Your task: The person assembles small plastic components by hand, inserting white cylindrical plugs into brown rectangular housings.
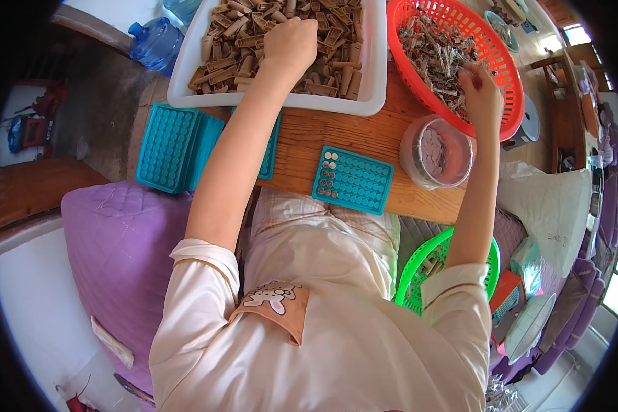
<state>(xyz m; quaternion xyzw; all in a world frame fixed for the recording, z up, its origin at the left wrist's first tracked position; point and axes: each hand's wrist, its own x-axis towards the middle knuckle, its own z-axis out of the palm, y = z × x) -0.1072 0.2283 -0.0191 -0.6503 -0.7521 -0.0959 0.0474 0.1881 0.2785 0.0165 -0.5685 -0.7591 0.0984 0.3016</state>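
My left hand (292, 44) is curled closed over a white plastic bin (343, 105), among small tan half-tube pieces (226, 58). Whatever its fingers hold is hidden. At the right, my right hand (482, 90) reaches into a red slotted basket (513, 93) with fingers bent together. That basket holds tangled thin grey-brown strips (432, 62); I cannot make out what is in the fingers. Between my forearms lies a small teal tray (364, 185) with rows of round pockets. White and dark metallic round pieces fill several pockets on its left side.
A clear round tub (419, 180) with pale pinkish contents stands below the red basket. Stacked teal trays (165, 147) sit under my left forearm on the wooden table (299, 130). A green basket (406, 278) is beside my right elbow. Blue water jugs (154, 47) stand far left.
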